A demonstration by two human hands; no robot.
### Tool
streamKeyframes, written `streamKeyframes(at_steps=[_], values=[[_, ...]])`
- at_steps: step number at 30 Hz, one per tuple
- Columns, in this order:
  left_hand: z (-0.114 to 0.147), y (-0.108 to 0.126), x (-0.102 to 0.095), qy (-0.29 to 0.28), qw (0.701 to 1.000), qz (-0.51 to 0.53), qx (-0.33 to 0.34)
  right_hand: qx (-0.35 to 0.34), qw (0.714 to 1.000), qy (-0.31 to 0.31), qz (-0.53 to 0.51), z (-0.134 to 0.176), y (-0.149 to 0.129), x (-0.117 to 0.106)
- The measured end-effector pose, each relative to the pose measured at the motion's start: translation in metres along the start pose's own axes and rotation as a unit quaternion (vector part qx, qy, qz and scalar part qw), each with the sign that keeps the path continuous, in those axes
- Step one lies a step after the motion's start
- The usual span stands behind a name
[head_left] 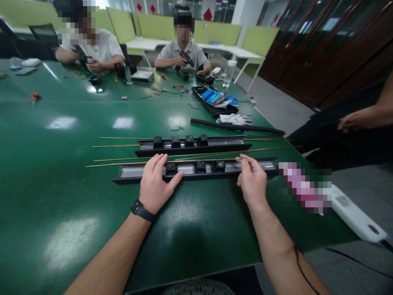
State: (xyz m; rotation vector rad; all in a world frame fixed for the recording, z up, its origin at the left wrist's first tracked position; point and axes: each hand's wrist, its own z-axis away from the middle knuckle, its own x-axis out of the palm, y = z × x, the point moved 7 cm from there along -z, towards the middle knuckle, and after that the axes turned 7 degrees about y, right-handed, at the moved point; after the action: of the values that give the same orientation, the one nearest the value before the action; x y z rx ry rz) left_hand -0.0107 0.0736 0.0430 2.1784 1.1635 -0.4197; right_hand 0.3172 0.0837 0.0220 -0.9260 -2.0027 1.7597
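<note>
The near black channel rail [196,177] lies lengthwise on the green table, with several small black blocks [200,166] in its pale groove. My left hand [156,182] rests across it, fingers stretched over the far side and thumb spread along the near edge. Toward the rail's right end, my right hand [252,177] pinches a thin brass rod [215,159] that runs along its top. Behind lies a second black rail [193,148] holding similar blocks [175,141]. More thin brass rods [116,146] extend past both ends of the rails.
Beyond the rails are a black strip [236,126], white gloves [235,119] and a black tray [211,107] with blue packs. A white power strip [353,213] lies at the right edge. Two people sit across the table [92,229]; another person's hand [357,119] shows at right.
</note>
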Motion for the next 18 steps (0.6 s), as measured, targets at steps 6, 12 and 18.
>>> streamKeyframes(at_steps=[6, 12, 18], values=[[0.0004, -0.0007, -0.0002, 0.003, 1.0, 0.001, 0.0, 0.004, 1.0, 0.002, 0.001, 0.0002, 0.0016, -0.0004], [0.0003, -0.0004, -0.0003, 0.002, 1.0, 0.005, -0.003, 0.005, 1.0, 0.002, 0.013, 0.0005, 0.0011, -0.001], [-0.0004, 0.0018, -0.0005, -0.003, 1.0, 0.012, 0.001, 0.006, 1.0, 0.009, 0.013, 0.0003, 0.0006, -0.0016]])
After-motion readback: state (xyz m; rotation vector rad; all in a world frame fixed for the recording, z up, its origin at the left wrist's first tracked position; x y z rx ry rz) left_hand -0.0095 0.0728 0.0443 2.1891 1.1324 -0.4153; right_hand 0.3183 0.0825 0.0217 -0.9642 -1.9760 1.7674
